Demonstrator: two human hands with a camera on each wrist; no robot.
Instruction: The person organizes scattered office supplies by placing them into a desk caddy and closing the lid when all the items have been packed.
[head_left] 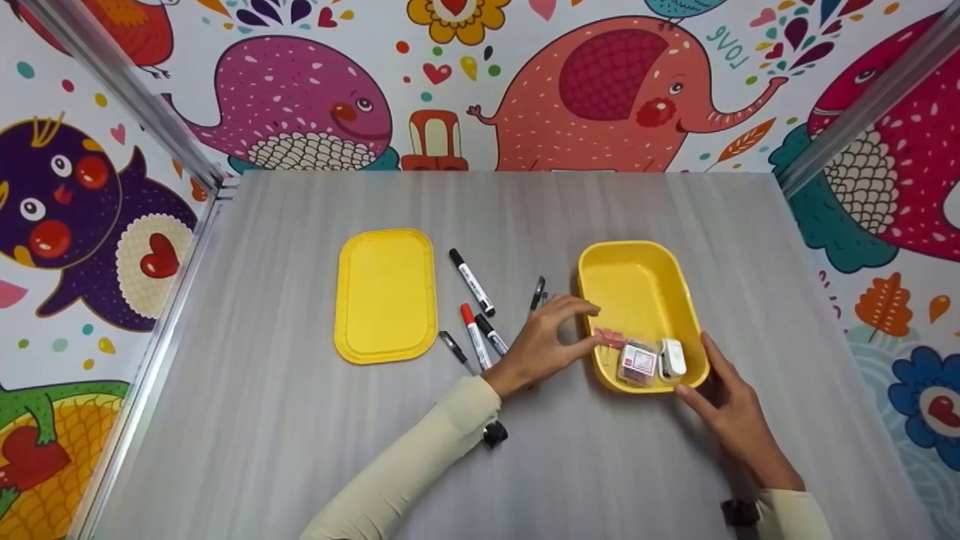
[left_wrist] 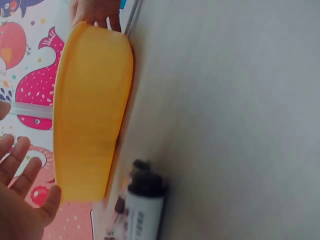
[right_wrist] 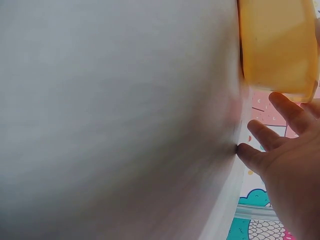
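Observation:
A yellow plastic box (head_left: pixel 634 281) stands on the grey table. My left hand (head_left: pixel 546 341) is at its left side, thumb and fingers apart near the rim, with nothing seen between them. In the left wrist view the fingers of that hand are spread. My right hand (head_left: pixel 731 409) touches the near right corner of the box, and in the right wrist view its fingers look mostly straight. Inside, at the near end, lie a small clear box with a white label (head_left: pixel 638 363), a white stapler-like object (head_left: pixel 672 358) and a small pink item (head_left: pixel 610 337), its kind unclear.
Left on the table lies a flat yellow lid (head_left: pixel 386 296). Between lid and box are a black-capped marker (head_left: pixel 472 282), a red-capped marker (head_left: pixel 475 336), another black-capped marker (head_left: pixel 491 334), a pen (head_left: pixel 455 350) and a black pen (head_left: pixel 538 292), partly behind the left hand. Printed walls border the table.

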